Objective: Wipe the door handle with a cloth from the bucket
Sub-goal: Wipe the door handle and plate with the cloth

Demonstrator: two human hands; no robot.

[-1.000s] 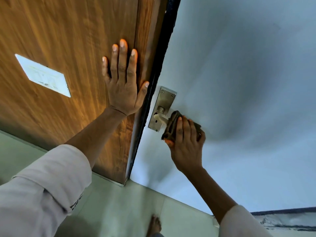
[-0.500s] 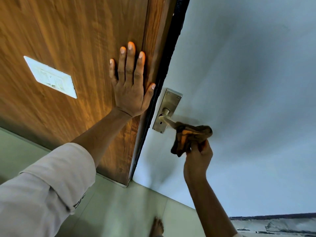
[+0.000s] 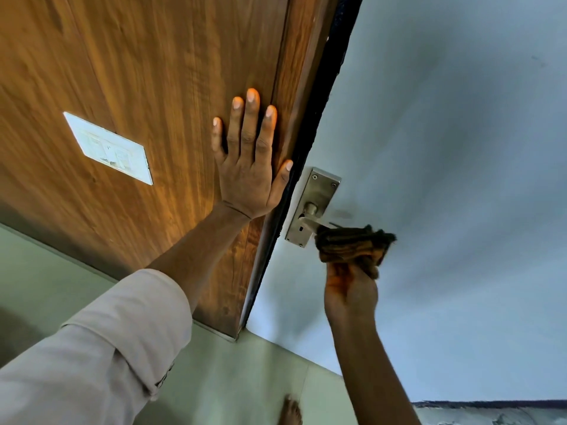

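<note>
A silver lever door handle (image 3: 313, 220) on a metal backplate (image 3: 317, 191) sits on the pale grey door (image 3: 445, 167). My right hand (image 3: 349, 294) reaches up from below and grips a dark brown cloth (image 3: 352, 245), which is wrapped over the outer end of the lever. The lever's root and the backplate stay bare. My left hand (image 3: 248, 161) lies flat with spread fingers on the wooden panel (image 3: 138, 72) just left of the door's edge. No bucket is in view.
A white switch plate (image 3: 107, 148) is set in the wooden panel to the left. A black strip (image 3: 319, 118) runs between wood and door. Pale green floor tiles (image 3: 214, 378) lie below, with a bare foot (image 3: 290, 412) at the bottom edge.
My right hand turned from over the handle to under it, and the cloth slid outward along the lever toward its tip. The left hand stayed pressed on the wood.
</note>
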